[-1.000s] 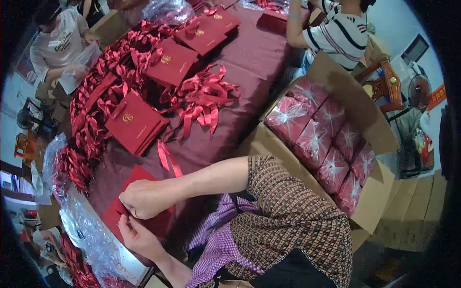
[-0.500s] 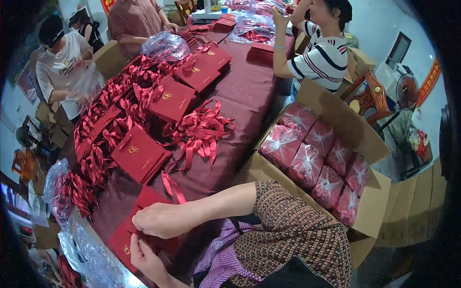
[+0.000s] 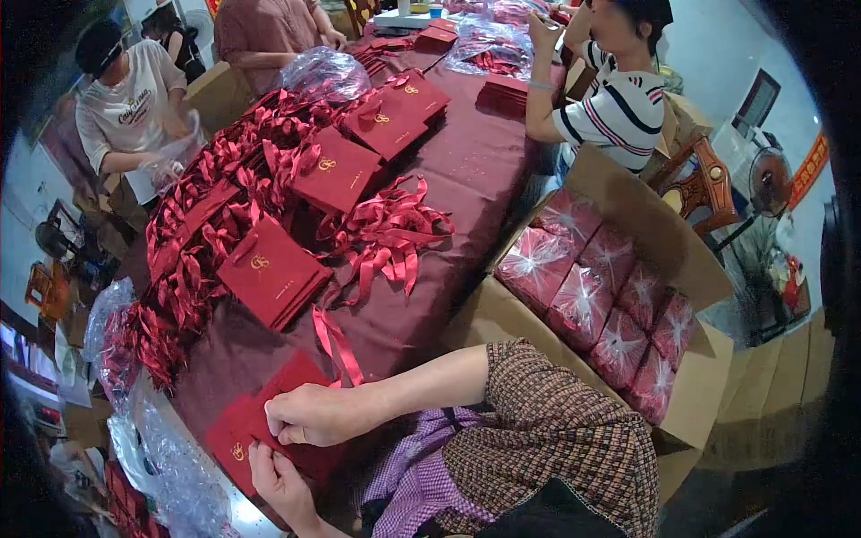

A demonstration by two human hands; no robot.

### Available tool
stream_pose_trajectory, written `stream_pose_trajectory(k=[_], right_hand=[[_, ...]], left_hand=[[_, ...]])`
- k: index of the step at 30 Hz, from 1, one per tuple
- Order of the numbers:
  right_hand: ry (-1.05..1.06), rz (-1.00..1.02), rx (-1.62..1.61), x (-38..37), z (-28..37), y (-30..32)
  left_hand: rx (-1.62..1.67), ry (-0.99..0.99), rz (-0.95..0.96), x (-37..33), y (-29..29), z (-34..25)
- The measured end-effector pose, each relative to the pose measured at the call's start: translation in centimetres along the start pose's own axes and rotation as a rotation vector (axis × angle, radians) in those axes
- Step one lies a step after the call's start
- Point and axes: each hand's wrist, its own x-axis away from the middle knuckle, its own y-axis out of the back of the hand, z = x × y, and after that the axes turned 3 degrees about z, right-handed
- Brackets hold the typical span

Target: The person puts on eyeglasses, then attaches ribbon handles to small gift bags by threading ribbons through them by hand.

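Note:
A flat red gift bag [image 3: 235, 439] with a gold emblem lies at the near left edge of the table. My left hand [image 3: 282, 484] pinches its edge between thumb and fingers. Just above, my right hand [image 3: 323, 414] is closed over the bag's middle, and what its curled fingers hold is hidden. A loose red ribbon [image 3: 336, 345] trails on the cloth beyond my right wrist. Farther off sits a small stack of red gift bags [image 3: 273, 278], with more bags [image 3: 336, 170] behind it.
Heaped red ribbons [image 3: 193, 238] line the table's left side, and a ribbon pile [image 3: 390, 233] lies mid-table. At right stands an open carton [image 3: 704, 381] of plastic-wrapped red packs. Clear plastic [image 3: 170, 457] hangs by the left edge. Several people work around the table.
The view has shifted slightly, so the table sits a little farther right. My two hands have drawn closer together over the bag, the left hand moving up toward the right.

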Motion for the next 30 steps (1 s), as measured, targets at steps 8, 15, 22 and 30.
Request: stream_pose_trajectory(k=[8,15,22,30], right_hand=[[0.011,0.315,0.068,0.0,2.2,2.1],[0.635,0.167,0.47,-1.6,3.4,2.9],[0.402,0.474,0.381,-2.1,2.4,2.6],[0.379,0.511,0.322,-1.9,3.2,2.9]], left_hand=[[0.064,0.149,0.141,-0.3,1.9,-0.1],[0.281,0.0,-0.003,-0.3,0.4,-3.5],[0.367,0.111,0.228,-0.1,2.0,-4.4],[0.841,0.462,-0.023,0.3,3.7,-0.4]])
